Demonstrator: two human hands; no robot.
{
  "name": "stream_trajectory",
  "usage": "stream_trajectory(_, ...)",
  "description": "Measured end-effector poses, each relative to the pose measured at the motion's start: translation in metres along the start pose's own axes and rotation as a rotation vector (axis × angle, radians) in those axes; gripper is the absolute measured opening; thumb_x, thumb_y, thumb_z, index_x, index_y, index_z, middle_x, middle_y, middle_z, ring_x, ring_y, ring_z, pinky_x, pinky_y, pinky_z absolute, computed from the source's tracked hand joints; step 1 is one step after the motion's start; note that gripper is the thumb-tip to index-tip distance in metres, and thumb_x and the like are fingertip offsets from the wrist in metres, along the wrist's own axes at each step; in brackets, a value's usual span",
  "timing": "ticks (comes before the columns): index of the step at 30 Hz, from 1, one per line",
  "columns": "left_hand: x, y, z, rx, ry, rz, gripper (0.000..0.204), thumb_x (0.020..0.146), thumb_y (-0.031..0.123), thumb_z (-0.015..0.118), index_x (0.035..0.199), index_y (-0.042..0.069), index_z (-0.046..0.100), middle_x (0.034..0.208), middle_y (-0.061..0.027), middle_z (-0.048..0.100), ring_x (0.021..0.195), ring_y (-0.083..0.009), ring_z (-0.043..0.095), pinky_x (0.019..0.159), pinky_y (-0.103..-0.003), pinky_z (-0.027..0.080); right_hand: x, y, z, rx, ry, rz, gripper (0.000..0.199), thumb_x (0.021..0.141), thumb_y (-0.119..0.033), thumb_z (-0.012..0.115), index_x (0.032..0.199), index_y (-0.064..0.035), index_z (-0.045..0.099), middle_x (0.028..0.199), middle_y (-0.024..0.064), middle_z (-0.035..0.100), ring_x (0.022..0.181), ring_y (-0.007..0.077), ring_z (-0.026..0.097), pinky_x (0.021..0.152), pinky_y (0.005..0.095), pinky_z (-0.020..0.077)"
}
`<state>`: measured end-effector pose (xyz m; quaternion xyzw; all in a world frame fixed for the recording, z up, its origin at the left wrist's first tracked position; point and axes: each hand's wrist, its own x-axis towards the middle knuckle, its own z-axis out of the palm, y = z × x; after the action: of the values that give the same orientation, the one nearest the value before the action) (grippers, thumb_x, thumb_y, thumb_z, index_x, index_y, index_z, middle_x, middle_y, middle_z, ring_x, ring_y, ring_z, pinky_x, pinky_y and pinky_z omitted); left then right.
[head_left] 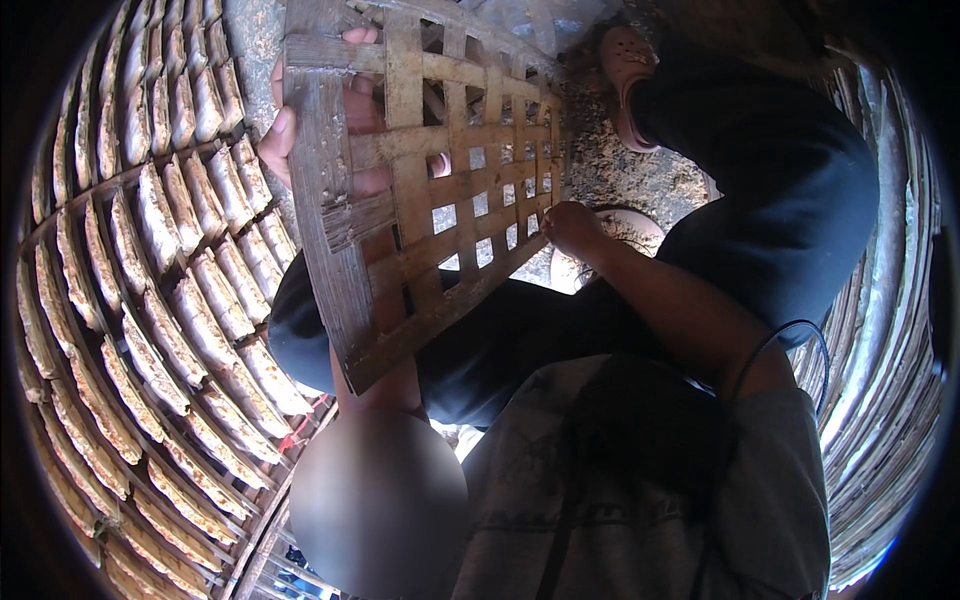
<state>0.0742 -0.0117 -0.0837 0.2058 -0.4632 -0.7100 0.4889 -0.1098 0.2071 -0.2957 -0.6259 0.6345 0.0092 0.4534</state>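
A woven lattice panel (455,75) of flat, brownish bamboo-like strips, with a wooden border, is tilted up in front of me over my lap. My left hand (365,110) grips its left border from behind, the thumb around the outer edge and the fingers partly showing through the gaps. The rest of that hand and part of its forearm are hidden by the strips. My right hand (575,230) is closed on the panel's lower right edge. Whether it also holds a strip or something small there cannot be made out.
Overlapping rows of curved pale pieces with brown edges (185,320) fill the left side. A round, light container (635,232) sits on the ground past my right hand. Beyond my leg is a perforated clog (628,52). Long slats (880,300) line the right side.
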Motion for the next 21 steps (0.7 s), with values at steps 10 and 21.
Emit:
stream_trajectory(10, -0.002, -0.005, 0.008, 0.048, 0.057, -0.057, 0.073, 0.088, 0.052, 0.051, 0.141, 0.004, 0.038, 0.133, -0.0281, 0.048, 0.127, -0.0371, 0.046, 0.106, -0.052, 0.040, 0.003, 0.011, 0.006, 0.355, 0.059, -0.036, 0.019, 0.089, -0.016, 0.058, 0.098, -0.0101, 0.074, 0.089, 0.0137, 0.072, 0.085, 0.0298, 0.069, 0.073, 0.0421, 0.0556)
stream_trajectory(21, -0.003, 0.002, 0.012, 0.146, 0.108, -0.111, 0.090, 0.085, 0.061, 0.051, 0.144, -0.004, 0.032, 0.139, -0.0266, 0.044, 0.133, -0.0362, 0.041, 0.102, -0.051, 0.046, -0.002, -0.004, -0.014, -0.366, 0.036, -0.386, 0.019, 0.089, -0.018, 0.054, 0.091, -0.0141, 0.072, 0.083, 0.0085, 0.070, 0.084, 0.0275, 0.070, 0.070, 0.0436, 0.0557)
